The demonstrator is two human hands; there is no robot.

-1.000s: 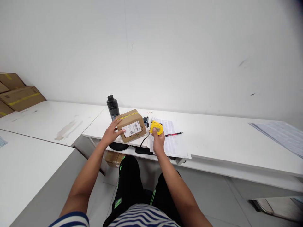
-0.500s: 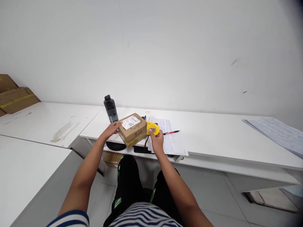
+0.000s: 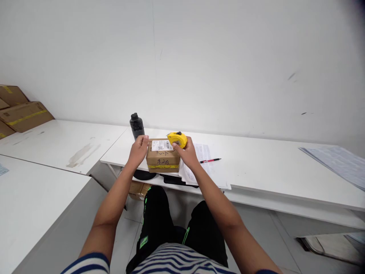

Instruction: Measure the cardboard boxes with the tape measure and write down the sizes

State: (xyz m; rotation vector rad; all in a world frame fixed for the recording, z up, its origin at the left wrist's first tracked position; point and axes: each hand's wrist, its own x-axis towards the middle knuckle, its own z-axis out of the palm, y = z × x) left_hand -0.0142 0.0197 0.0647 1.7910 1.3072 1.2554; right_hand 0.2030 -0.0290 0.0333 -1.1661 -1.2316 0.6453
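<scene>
A small cardboard box [image 3: 162, 160] with a white label and yellow tape stands near the front edge of the white table [image 3: 256, 167]. My left hand [image 3: 138, 150] presses against the box's left end, fingers curled round its corner. My right hand [image 3: 184, 153] holds a yellow tape measure [image 3: 177, 139] above the box's top right corner.
A black bottle [image 3: 137, 126] stands just behind the box. Printed sheets [image 3: 203, 167] and a red pen [image 3: 210, 161] lie to the right. More papers [image 3: 339, 161] sit at far right. Cardboard boxes [image 3: 19, 114] are stacked at far left on another table [image 3: 57, 142].
The box was turned from tilted to lying flat and square to me. My right hand lifted the tape measure from beside the box up over its top right corner.
</scene>
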